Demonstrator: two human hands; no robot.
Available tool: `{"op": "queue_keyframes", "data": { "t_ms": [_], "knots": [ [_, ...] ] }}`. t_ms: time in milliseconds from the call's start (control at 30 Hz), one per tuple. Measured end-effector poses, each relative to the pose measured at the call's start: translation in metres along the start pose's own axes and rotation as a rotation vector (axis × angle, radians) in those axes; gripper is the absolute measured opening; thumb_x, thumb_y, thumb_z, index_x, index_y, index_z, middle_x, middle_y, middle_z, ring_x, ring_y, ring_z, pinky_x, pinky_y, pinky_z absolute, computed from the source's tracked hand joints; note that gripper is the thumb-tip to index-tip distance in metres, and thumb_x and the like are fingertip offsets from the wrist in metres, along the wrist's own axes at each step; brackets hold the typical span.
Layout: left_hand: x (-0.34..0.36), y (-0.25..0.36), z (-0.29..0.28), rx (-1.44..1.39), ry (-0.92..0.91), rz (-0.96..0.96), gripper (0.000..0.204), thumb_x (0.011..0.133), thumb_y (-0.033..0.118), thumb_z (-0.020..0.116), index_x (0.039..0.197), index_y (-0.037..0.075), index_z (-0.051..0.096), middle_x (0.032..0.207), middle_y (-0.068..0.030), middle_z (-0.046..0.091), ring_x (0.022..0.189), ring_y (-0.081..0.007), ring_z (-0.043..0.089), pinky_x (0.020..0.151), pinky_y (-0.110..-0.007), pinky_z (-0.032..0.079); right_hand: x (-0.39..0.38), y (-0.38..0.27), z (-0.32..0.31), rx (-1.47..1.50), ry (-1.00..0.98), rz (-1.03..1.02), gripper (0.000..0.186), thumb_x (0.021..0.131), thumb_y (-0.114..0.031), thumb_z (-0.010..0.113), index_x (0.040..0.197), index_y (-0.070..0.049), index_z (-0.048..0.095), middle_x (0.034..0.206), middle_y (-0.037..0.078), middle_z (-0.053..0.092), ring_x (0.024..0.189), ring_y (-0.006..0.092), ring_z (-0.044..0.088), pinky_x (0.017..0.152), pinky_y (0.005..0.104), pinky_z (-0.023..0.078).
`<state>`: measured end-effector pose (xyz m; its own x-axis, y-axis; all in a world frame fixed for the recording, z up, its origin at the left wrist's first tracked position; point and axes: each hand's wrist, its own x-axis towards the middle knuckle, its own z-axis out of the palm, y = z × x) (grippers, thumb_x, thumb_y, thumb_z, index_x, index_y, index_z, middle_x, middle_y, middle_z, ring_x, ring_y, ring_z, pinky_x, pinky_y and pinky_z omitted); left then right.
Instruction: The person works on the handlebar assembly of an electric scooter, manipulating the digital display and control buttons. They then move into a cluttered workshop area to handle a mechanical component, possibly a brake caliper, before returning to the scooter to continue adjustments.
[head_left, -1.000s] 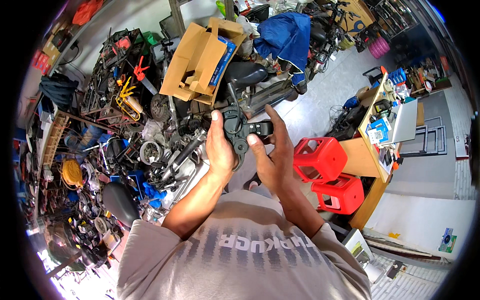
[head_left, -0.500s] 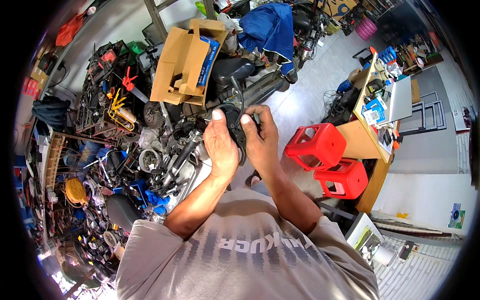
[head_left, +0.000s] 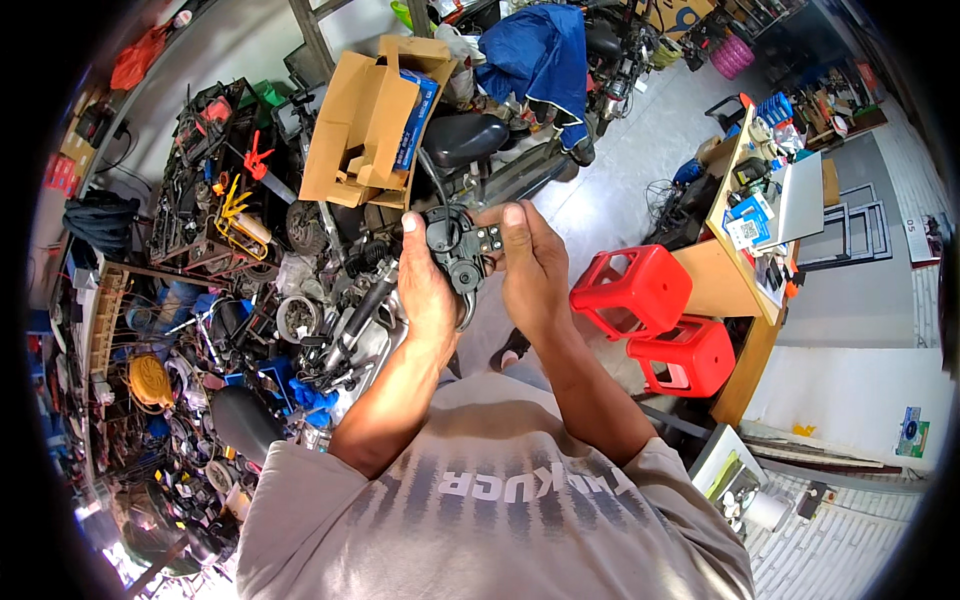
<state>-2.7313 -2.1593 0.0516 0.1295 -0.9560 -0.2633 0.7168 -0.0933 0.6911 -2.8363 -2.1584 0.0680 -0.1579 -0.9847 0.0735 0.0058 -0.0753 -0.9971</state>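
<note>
A black mechanical part with round housings and a small flat plate with several holes is held up in front of my chest. A dark cable or hose runs up from it, and a loop hangs at its lower end. My left hand grips its left side, thumb pointing up and the other fingers hidden behind. On the right, my right hand closes round the plate end, its thumb raised and its index finger reaching behind the part. The exact kind of part does not show.
An open cardboard box stands beyond my hands, near a black motorcycle seat. Piled machine parts fill the left side. Two red plastic stools stand at right beside a cluttered wooden desk. A blue cover drapes a vehicle at the back.
The black part has been turned so its round housings and holed plate now face up. My right hand has shifted slightly right and its grip has changed.
</note>
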Motion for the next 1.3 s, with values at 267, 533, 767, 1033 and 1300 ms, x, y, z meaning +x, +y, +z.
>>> {"op": "queue_keyframes", "data": {
  "t_ms": [267,533,767,1033,1300],
  "knots": [
    [0.015,-0.020,0.000,-0.041,-0.075,-0.036,0.052,0.108,0.057,0.048,0.106,0.008,0.066,0.091,-0.0036,0.070,0.078,-0.0167,0.067,0.071,-0.033,0.058,0.002,-0.005,-0.020,-0.171,-0.011,-0.182,0.015,0.102,-0.017,0.065,0.108,-0.004,0.067,0.096,0.013,0.066,0.089,0.0310,0.063,0.081,0.0377,0.050],
    [0.050,-0.086,0.077,0.405,-0.113,0.072,0.064,0.114,0.050,0.037,0.108,-0.003,0.072,0.095,-0.0088,0.073,0.082,-0.0169,0.067,0.077,-0.031,0.054,0.051,0.045,-0.096,-0.146,0.215,0.003,0.021,0.093,-0.015,0.077,0.100,-0.002,0.062,0.090,0.013,0.067,0.073,0.0186,0.060,0.065,0.0351,0.049],
    [0.127,-0.205,0.142,0.342,-0.199,-0.181,0.052,0.114,0.042,0.043,0.125,-0.003,0.065,0.115,-0.0102,0.072,0.100,-0.0186,0.069,0.092,-0.033,0.055,0.153,0.097,-0.211,-0.166,0.385,0.071,0.034,0.100,-0.029,0.072,0.090,0.002,0.063,0.069,0.011,0.061,0.066,0.0166,0.055,0.064,0.0364,0.047],
    [0.202,-0.273,0.256,0.331,-0.170,-0.569,0.060,0.109,0.057,0.041,0.106,0.004,0.067,0.086,-0.0096,0.072,0.059,-0.0206,0.064,0.049,-0.034,0.051,0.219,0.097,-0.383,0.151,0.103,0.295,0.033,0.107,-0.030,0.063,0.123,-0.002,0.069,0.092,0.003,0.066,0.077,0.0108,0.061,0.072,0.0271,0.053],
    [0.281,-0.324,0.337,0.432,-0.303,-0.658,0.055,0.107,0.057,0.044,0.106,0.007,0.067,0.094,-0.0092,0.074,0.068,-0.0183,0.067,0.048,-0.033,0.052,0.293,0.097,-0.459,0.408,0.035,0.345,0.034,0.097,-0.012,0.075,0.126,-0.001,0.061,0.106,0.005,0.068,0.089,0.0119,0.064,0.079,0.0282,0.056]
  ]
}}
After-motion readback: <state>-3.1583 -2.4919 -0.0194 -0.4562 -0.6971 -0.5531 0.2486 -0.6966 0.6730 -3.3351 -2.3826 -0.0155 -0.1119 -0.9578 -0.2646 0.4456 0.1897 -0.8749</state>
